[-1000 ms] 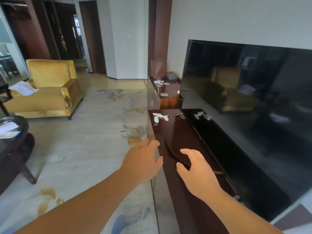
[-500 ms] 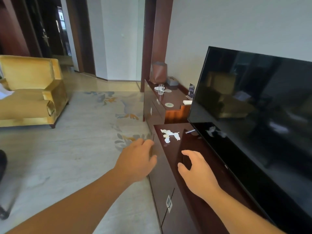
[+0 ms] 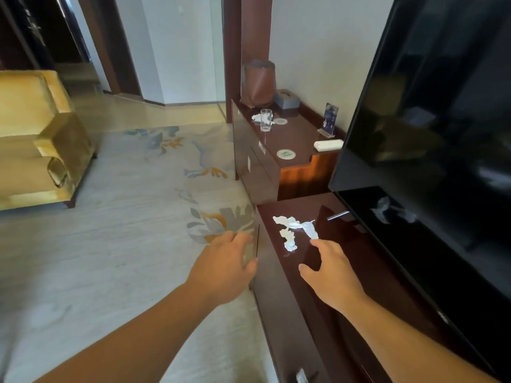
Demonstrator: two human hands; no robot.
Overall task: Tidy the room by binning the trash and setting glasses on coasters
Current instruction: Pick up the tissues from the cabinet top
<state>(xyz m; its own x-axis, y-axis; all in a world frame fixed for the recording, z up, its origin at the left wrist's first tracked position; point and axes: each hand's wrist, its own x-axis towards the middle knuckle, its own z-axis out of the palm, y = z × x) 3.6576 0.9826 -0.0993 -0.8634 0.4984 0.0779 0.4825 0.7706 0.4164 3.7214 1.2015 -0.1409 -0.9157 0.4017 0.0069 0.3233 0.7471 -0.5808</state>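
Since half a second ago the scraps of crumpled paper (image 3: 293, 230) have come from mid-frame to just ahead of the right grip (image 3: 329, 275). Its forefinger is now seen at the near edge of the paper, lower centre of the frame; contact cannot be confirmed. The fingers of this grip are spread apart and nothing is held. The left grip (image 3: 224, 266) is held over the rug, just beside the front edge of the lower desk (image 3: 345, 244), with fingers relaxed and nothing in them.

The approach is judged complete; the pick-up of this trash has not yet been made.

On the raised desk (image 3: 298, 136), upper centre, the glass (image 3: 265, 120) is found standing beside the far coaster (image 3: 281, 121), apparently not on it. A nearer coaster (image 3: 286, 154) lies bare. More crumpled paper (image 3: 257, 117) is noted behind the glass. A brown container (image 3: 258, 82), possibly the bin, stands at the far end.
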